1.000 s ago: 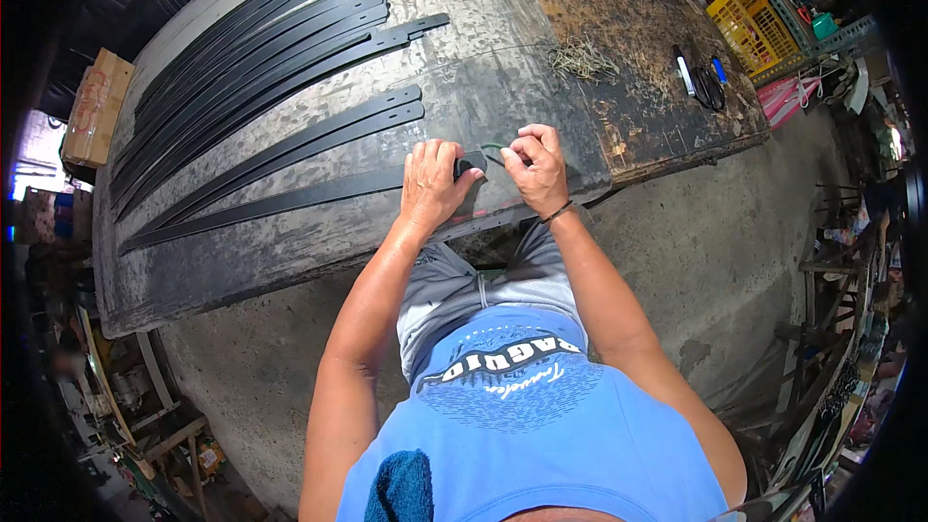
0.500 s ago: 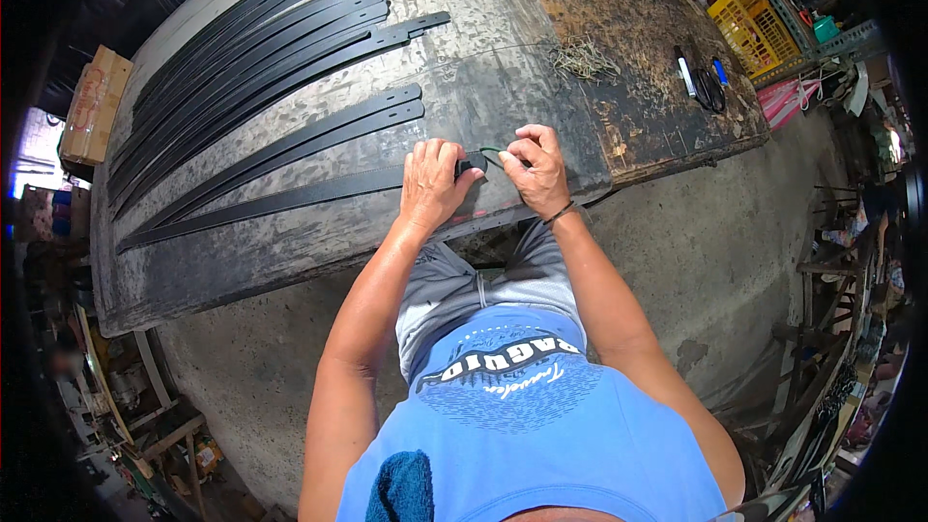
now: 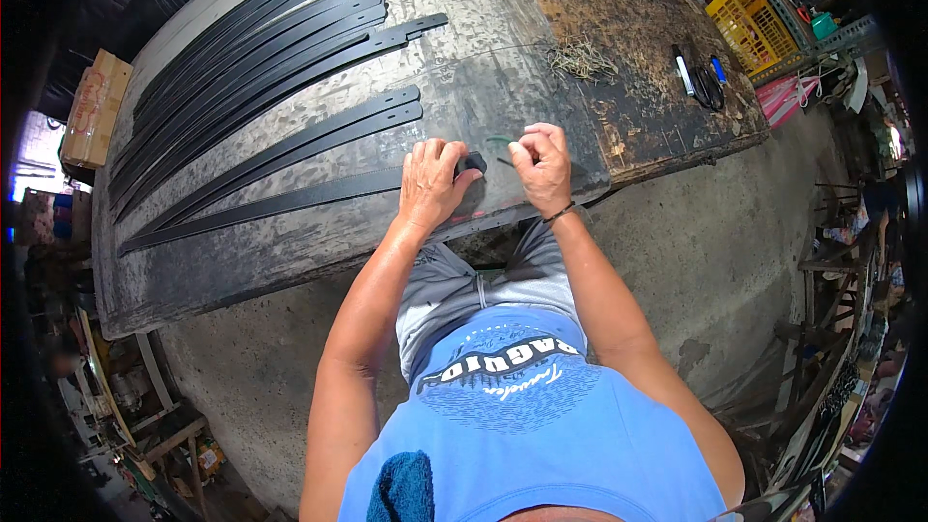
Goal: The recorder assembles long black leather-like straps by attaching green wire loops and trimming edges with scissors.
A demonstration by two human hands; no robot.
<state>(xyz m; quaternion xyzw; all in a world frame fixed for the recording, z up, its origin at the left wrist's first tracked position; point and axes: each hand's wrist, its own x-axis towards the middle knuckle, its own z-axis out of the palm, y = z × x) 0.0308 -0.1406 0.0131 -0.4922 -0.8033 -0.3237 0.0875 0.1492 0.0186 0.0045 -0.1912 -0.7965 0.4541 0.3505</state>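
My left hand (image 3: pixel 433 182) is closed around the near end of a long flat black strap (image 3: pixel 319 196), with the thumb pressing on that folded or curled end. To the right, my right hand (image 3: pixel 543 166) pinches a thin dark-green strand (image 3: pixel 499 139), perhaps wire or cord. Its free end sticks out toward the left hand, apart from the strap. Just beyond lies a pair of black straps (image 3: pixel 387 106) with small holes at their ends. Farther off, several more straps (image 3: pixel 290 39) lie side by side.
A worn grey table (image 3: pixel 193 285) joins a brown wooden board (image 3: pixel 667 150) at the right. On the board are dry fibre scraps (image 3: pixel 583 60), markers (image 3: pixel 683 72) and a black cord loop (image 3: pixel 709 92). A cardboard box (image 3: pixel 97 106) sits at the left edge, a yellow crate (image 3: pixel 754 29) at far right.
My right hand has drawn slightly right, and the green strand now hangs free of the strap end. My left hand stays on the strap.
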